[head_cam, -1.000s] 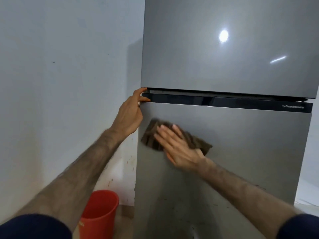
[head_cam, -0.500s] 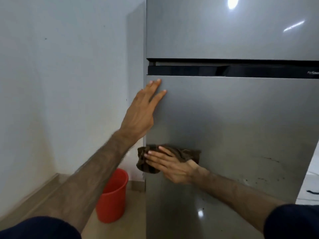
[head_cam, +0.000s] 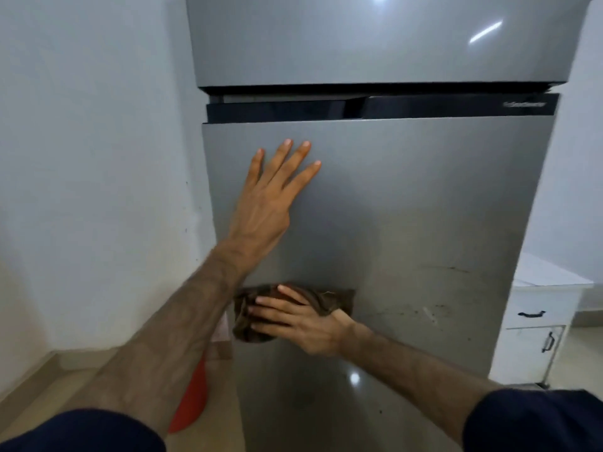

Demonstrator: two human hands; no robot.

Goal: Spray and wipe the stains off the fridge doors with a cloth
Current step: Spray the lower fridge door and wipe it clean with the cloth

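A tall grey fridge fills the view, with an upper door (head_cam: 375, 40) and a lower door (head_cam: 424, 197) split by a black band. My left hand (head_cam: 270, 197) lies flat on the lower door near its left edge, fingers straight and spread. My right hand (head_cam: 297, 318) presses a brown cloth (head_cam: 329, 300) flat against the lower door, low on its left side. Dark streaks and specks of stain (head_cam: 424, 308) mark the door to the right of the cloth. No spray bottle is in view.
A white wall (head_cam: 91, 158) runs close along the fridge's left side. An orange bucket (head_cam: 192, 399) stands on the floor by the fridge's lower left corner, partly behind my left arm. A white cabinet (head_cam: 538, 321) with dark handles stands to the right.
My left hand left the door's top edge and now lies flat lower on the door. My right hand slid the cloth down the left side of the lower door.
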